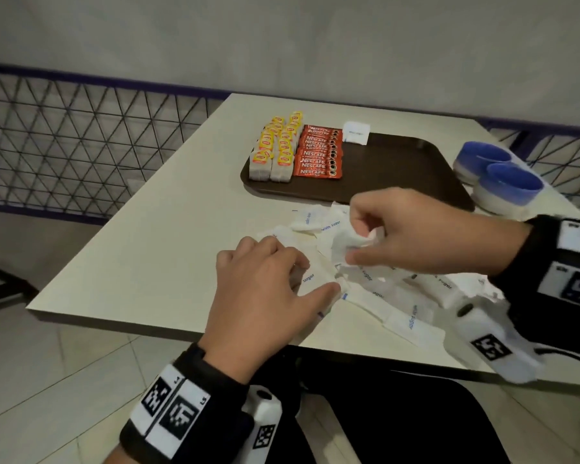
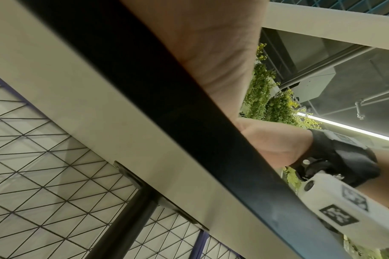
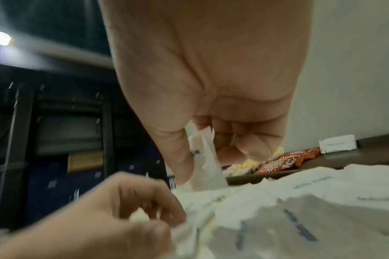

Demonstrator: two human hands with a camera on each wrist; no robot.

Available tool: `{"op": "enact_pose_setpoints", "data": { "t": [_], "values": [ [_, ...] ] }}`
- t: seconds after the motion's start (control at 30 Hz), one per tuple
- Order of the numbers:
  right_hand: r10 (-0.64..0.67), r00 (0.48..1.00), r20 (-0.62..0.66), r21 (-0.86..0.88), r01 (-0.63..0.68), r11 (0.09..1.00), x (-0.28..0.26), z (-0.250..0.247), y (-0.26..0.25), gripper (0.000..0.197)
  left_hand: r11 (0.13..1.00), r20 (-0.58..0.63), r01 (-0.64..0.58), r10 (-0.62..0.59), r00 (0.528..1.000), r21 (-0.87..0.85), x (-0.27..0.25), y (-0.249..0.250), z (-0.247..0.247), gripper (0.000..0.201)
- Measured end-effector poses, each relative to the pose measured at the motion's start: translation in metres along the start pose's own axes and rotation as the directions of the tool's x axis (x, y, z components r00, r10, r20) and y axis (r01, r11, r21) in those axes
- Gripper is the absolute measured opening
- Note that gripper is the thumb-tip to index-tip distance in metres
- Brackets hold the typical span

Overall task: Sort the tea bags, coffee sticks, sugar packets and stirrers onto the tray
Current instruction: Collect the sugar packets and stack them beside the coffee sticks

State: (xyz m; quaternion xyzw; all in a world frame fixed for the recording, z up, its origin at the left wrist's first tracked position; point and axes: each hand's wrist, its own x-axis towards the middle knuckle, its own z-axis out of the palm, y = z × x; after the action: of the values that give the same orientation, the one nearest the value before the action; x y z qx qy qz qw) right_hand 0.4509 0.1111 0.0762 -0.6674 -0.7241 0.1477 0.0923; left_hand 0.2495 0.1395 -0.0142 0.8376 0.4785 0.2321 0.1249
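Note:
Loose white sugar packets (image 1: pixel 392 296) lie in a heap on the table in front of the dark brown tray (image 1: pixel 399 169). My right hand (image 1: pixel 352 241) pinches a small bunch of sugar packets (image 1: pixel 340 242) just above the heap; the right wrist view shows them (image 3: pixel 207 168) between thumb and fingers. My left hand (image 1: pixel 312 276) rests on the heap and pinches one packet (image 1: pixel 308 279) between thumb and curled fingers. On the tray stand rows of yellow-tagged tea bags (image 1: pixel 275 152), red coffee sticks (image 1: pixel 318 155) and one sugar packet (image 1: pixel 356 132).
Two blue-and-white bowls (image 1: pixel 506 185) stand at the tray's right. The tray's right half is bare. The table's near edge (image 2: pixel 189 122) fills the left wrist view and hides the left fingers. A wire mesh fence (image 1: pixel 64 139) stands behind the table on the left.

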Motion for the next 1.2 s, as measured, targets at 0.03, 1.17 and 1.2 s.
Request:
{"op": "enact_pose_setpoints", "data": {
  "t": [0.03,1.17,1.2],
  "values": [
    [0.024,0.999,-0.047,0.127,-0.017,0.992,-0.006,-0.005,-0.001,0.031,1.000,-0.011,-0.009,0.009,1.000,-0.025,-0.001,-0.001,0.000,0.047],
    [0.425,0.782,-0.456,0.886,0.354,0.300,-0.071,0.092,0.039,0.030,0.554,-0.113,-0.055,-0.070,0.991,-0.831,-0.003,0.020,0.005,0.026],
    [0.435,0.782,-0.447,0.891,0.345,0.296,-0.072,0.090,0.039,0.030,0.568,-0.109,-0.065,-0.044,0.993,-0.820,-0.004,0.019,0.006,0.019]
  ]
}}
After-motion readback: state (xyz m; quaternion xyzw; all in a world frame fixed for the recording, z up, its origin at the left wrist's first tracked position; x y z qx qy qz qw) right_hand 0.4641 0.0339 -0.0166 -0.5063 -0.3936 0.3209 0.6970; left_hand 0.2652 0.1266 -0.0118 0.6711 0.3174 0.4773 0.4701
